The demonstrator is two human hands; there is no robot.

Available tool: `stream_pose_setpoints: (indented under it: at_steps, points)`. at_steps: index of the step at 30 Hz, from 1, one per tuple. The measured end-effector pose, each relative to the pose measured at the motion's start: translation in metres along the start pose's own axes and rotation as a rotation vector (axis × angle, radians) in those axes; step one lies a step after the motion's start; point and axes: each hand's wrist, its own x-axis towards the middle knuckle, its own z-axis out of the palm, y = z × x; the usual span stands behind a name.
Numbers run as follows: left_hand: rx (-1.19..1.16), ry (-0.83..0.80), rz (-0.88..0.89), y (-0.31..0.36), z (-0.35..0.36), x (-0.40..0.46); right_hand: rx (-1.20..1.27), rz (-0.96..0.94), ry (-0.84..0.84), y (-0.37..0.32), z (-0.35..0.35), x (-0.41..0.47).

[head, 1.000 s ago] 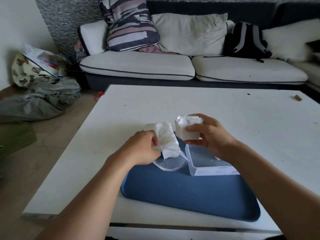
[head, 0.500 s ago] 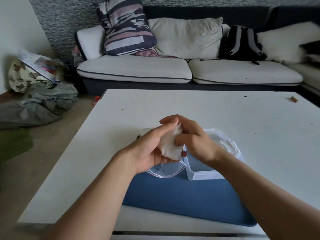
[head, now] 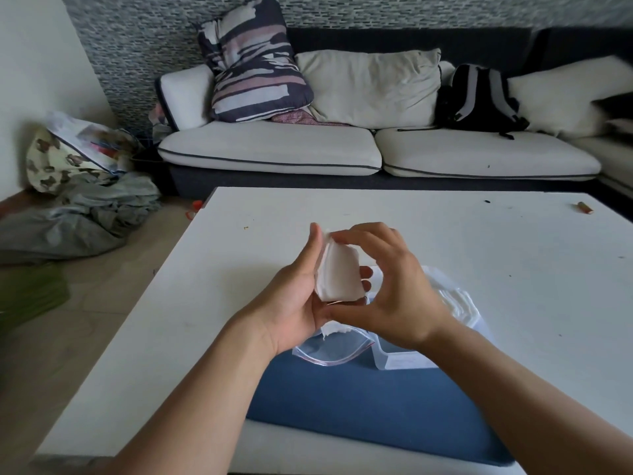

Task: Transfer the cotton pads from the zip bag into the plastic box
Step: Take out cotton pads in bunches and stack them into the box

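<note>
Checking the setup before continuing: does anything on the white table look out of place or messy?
A small brown stub lies loose at the white table's far right edge, with dark specks nearby. Torn white cotton wisps hang from the clear zip bag.

No legible text; only a blurred label on the plastic box (head: 404, 363).

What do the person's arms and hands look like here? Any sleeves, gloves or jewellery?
Both forearms are bare as far as the picture shows, with no sleeves in view. The left hand and right hand wear no gloves, and no rings, watch or bracelets show.
</note>
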Motion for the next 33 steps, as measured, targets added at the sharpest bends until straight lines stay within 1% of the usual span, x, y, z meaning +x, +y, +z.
stream_pose_setpoints:
  at_steps: [4,6,9,12,16,22,25,27,30,33]
  points:
    - [0.033,-0.017,0.024,0.002,-0.001,-0.001,0.01,0.013,0.064,0.001,0.001,0.0]
    - [0.057,-0.018,0.049,0.002,-0.002,-0.002,0.009,0.011,0.06,0.001,0.001,0.0]
    - [0.053,-0.032,0.062,0.003,-0.001,-0.004,0.116,0.054,0.035,0.0,-0.001,0.0]
    - [0.063,-0.046,0.058,0.004,-0.001,-0.005,0.187,0.086,0.074,0.002,-0.003,0.002]
    - [0.118,-0.073,0.028,0.002,0.001,-0.006,0.178,0.115,0.088,0.006,-0.002,0.004]
    - [0.077,-0.133,0.03,0.003,0.002,-0.009,0.244,0.119,0.113,0.007,-0.005,0.005]
    - [-0.047,-0.189,0.008,0.004,-0.003,-0.008,0.371,0.191,0.116,0.006,-0.006,0.005]
    - [-0.071,-0.23,0.013,0.005,-0.003,-0.007,0.471,0.213,0.103,0.006,-0.007,0.005]
    - [-0.093,-0.224,0.003,0.006,-0.002,-0.007,0.572,0.245,0.094,0.006,-0.009,0.005]
    - [-0.092,-0.21,-0.003,0.006,-0.002,-0.008,0.591,0.285,0.101,0.005,-0.011,0.006]
